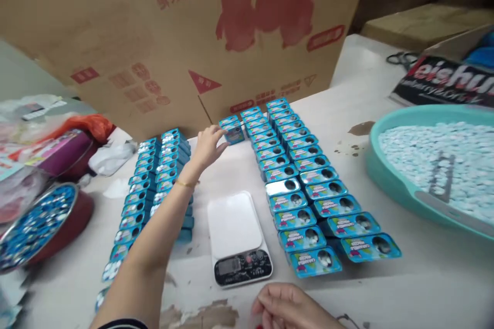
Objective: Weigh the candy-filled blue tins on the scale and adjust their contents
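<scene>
My left hand [210, 146] reaches to the far side of the table, beside small blue tins [234, 133] standing against the cardboard box. Its thumb and fingers are apart, the fingertips close to the tins' left side; whether they touch is unclear. My right hand [289, 304] rests at the near edge with its fingers curled together, and what they hold, if anything, is hidden. Between the hands lies a white kitchen scale [235, 223] with a bare platform. Long rows of blue printed tins [295, 216] with round openings stand right of the scale.
More tin rows [141, 200] stand left, partly behind my forearm. A red bowl of blue lids [42, 226] is far left. On the right, a turquoise basin [386, 185] holds pale tablets and a grey scoop [442, 177]. A large cardboard box [181, 46] blocks the back.
</scene>
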`<state>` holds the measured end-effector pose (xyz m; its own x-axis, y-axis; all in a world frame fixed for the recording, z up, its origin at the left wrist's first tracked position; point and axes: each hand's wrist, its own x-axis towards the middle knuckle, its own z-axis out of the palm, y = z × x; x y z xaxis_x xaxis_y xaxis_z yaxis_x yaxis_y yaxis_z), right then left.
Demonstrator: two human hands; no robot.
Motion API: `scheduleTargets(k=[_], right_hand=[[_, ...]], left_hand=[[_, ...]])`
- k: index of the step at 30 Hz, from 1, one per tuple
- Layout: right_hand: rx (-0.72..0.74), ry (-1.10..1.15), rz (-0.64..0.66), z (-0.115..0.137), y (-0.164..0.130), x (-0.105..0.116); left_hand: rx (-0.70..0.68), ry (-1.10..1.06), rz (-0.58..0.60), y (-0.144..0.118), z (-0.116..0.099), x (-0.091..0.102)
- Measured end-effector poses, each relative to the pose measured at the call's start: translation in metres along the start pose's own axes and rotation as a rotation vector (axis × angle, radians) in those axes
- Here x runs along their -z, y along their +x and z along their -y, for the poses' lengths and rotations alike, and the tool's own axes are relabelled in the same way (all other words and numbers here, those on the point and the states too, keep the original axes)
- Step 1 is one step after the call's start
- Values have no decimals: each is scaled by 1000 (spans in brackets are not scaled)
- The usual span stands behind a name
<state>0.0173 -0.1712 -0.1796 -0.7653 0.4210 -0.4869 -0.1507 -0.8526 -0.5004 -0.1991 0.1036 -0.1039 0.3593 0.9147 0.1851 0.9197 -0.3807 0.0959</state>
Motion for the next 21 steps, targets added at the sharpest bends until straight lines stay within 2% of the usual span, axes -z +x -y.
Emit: scheduleTargets(k=[3, 6, 9, 11, 13, 15, 18, 21], right_hand=[[-25, 26, 72, -5, -2, -3], [-34, 40, 114, -15, 0, -8], [-43, 21, 148, -21, -2, -15], [-40, -6, 166, -23, -6, -20], [-26, -18, 168, -25, -11, -22], [-4, 4, 155, -26, -16, -23], [41, 116, 102, -28, -22, -23], [25, 275, 51, -28, -24, -23]], left_hand=[[-108, -79, -2, -85, -2, 39], [-20, -22, 46, -180, -4, 67], [76, 130, 123, -254, -3, 66], [118, 251, 116, -282, -1, 54], [134, 344, 69, -294, -2, 42], [123, 385, 28, -294, -9, 37], [36, 344, 21, -277, -32, 46], [-53, 243, 32, -248, -61, 59]])
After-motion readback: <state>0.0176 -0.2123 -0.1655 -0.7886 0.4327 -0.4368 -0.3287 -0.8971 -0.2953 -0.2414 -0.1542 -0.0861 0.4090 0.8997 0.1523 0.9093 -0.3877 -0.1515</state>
